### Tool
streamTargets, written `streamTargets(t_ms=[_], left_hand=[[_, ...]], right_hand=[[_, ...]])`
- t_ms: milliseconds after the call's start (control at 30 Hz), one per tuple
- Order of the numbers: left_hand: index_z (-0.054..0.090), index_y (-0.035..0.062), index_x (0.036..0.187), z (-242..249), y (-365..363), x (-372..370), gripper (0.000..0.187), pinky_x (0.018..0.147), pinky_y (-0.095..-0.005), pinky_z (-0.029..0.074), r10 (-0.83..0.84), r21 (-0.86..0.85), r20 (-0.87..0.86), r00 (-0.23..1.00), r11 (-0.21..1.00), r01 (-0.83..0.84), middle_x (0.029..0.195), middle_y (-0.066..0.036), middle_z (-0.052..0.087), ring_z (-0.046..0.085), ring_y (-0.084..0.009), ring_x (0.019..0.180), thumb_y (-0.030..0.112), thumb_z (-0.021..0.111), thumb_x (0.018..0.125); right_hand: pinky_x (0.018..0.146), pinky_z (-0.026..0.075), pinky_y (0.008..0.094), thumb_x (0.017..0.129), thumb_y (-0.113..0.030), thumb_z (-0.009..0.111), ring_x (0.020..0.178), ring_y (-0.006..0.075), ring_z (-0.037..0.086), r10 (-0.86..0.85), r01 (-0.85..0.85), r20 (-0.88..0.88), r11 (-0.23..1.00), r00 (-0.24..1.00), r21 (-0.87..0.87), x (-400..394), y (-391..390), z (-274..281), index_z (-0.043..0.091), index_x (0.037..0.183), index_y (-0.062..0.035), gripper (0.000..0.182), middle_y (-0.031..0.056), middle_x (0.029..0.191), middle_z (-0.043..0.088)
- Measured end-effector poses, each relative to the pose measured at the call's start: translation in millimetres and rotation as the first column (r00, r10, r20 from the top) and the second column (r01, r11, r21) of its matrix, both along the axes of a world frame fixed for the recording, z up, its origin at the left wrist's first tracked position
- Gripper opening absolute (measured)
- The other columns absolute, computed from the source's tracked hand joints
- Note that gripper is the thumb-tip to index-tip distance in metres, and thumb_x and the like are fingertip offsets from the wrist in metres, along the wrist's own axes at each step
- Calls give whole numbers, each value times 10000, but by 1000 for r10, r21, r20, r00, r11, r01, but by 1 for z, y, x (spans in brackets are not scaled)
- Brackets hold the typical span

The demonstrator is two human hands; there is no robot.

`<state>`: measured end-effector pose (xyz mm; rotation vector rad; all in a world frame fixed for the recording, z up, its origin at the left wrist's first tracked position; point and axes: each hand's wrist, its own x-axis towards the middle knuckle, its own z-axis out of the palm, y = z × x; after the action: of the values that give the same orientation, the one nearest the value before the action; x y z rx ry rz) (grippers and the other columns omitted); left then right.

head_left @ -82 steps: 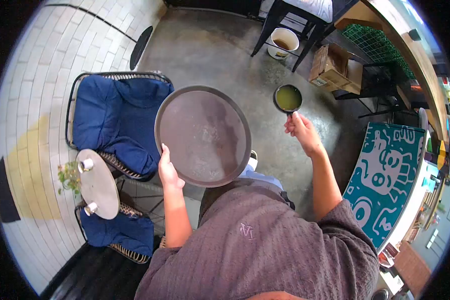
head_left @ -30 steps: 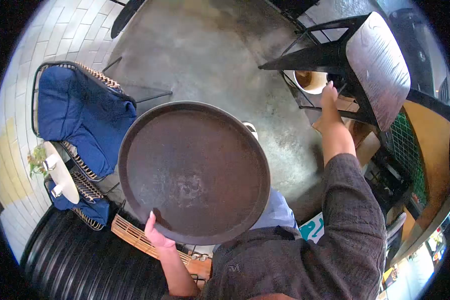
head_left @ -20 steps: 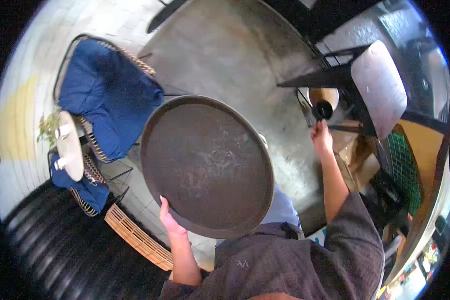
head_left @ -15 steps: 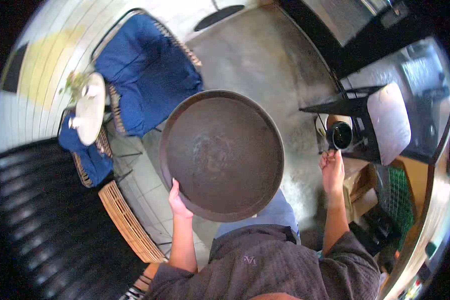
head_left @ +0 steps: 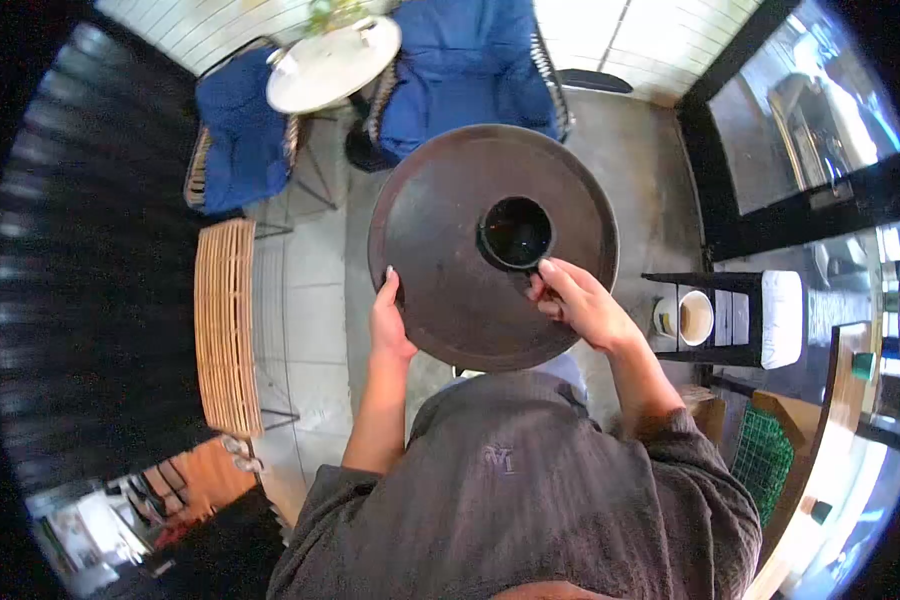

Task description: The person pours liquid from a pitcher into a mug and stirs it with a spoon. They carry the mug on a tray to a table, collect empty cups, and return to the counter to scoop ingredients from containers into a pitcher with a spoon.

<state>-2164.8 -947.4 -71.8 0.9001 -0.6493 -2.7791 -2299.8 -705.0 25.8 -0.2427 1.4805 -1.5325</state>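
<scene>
Single head cam, fisheye, black corners. Looked forward and steeply down from above the shirt (head_left: 500,500); tray (head_left: 440,270), left hand (head_left: 390,325) and right hand (head_left: 578,305) sat close, mid-frame; table (head_left: 325,75) was farther off up top, stool (head_left: 782,320) frame right.

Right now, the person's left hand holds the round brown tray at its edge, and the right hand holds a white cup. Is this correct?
Not entirely: the cup is black, not white, as the head view shows. The rest is right: the left hand holds the round brown tray at its edge, and the right hand holds the cup.
</scene>
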Motion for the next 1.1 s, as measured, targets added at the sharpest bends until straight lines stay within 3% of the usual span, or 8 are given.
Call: streamTargets(t_ms=[67, 267, 500, 567, 833, 900, 967, 1100], left_hand=[[493, 30, 1304, 22, -10, 20, 477, 995, -448, 417, 52, -76, -14, 999, 996, -53, 1295, -115, 559, 547, -297, 1151, 385, 421, 995], [513, 25, 1287, 24, -60, 90, 476, 1000, -452, 421, 198, 3, -45, 979, 980, -198, 1277, -126, 575, 555, -306, 1151, 389, 425, 992], [500, 24, 1298, 12, -107, 105, 469, 1005, -453, 421, 341, -34, -93, 936, 938, -345, 1300, -129, 558, 550, -306, 1162, 372, 419, 995], [496, 24, 1302, 7, -123, 100, 472, 1006, -456, 420, 387, -35, -82, 918, 920, -391, 1305, -128, 554, 548, -305, 1165, 373, 421, 994], [466, 6, 1330, 11, -200, 23, 483, 1016, -471, 413, 456, -7, -83, 886, 889, -458, 1331, -148, 529, 525, -318, 1194, 353, 416, 997], [465, 5, 1330, 16, -213, -3, 486, 1017, -473, 412, 480, -41, -67, 875, 875, -483, 1334, -151, 526, 521, -323, 1198, 355, 417, 996], [464, 4, 1330, 14, -228, -31, 489, 1019, -474, 410, 490, -76, -61, 869, 866, -494, 1337, -155, 523, 518, -328, 1201, 357, 418, 995], [463, 9, 1333, 12, -263, -65, 483, 1027, -475, 400, 506, -93, -2, 862, 859, -504, 1342, -146, 521, 512, -328, 1206, 347, 432, 990]], right_hand=[[585, 326, 205, 1020, -353, 395, 650, 49, 370, 155, -145, -177, 987, 972, 64, 13, -40, 2, 537, 865, -77, 347, -38, 765, 465], [624, 357, 213, 1024, -349, 386, 668, 61, 397, 368, -357, -244, 930, 897, 91, 62, -139, 1, 556, 858, -70, 367, -32, 779, 472], [752, 432, 275, 1018, -346, 397, 749, 117, 489, 540, -541, -386, 833, 748, 117, 46, -214, -24, 633, 941, -28, 403, 10, 800, 554], [737, 432, 281, 1008, -341, 433, 733, 122, 497, 514, -496, -526, 848, 677, 190, 37, -237, -20, 639, 945, -21, 386, 35, 751, 555], [527, 402, 291, 852, -291, 696, 529, 93, 456, 450, -388, -570, 891, 688, 235, -61, -323, 3, 636, 937, -24, 287, 40, 576, 491], [549, 465, 340, 851, -369, 685, 507, 183, 560, 405, -349, -617, 912, 674, 217, -98, -341, 10, 632, 930, -48, 335, 108, 574, 578], [539, 460, 333, 855, -373, 682, 509, 141, 546, 239, -281, -657, 959, 715, 43, -146, -352, -1, 631, 908, -32, 349, 88, 557, 570], [579, 425, 240, 896, -247, 651, 629, 63, 503, -112, 65, -644, 993, 757, -95, -249, -389, -14, 629, 850, 8, 260, 13, 685, 592]])
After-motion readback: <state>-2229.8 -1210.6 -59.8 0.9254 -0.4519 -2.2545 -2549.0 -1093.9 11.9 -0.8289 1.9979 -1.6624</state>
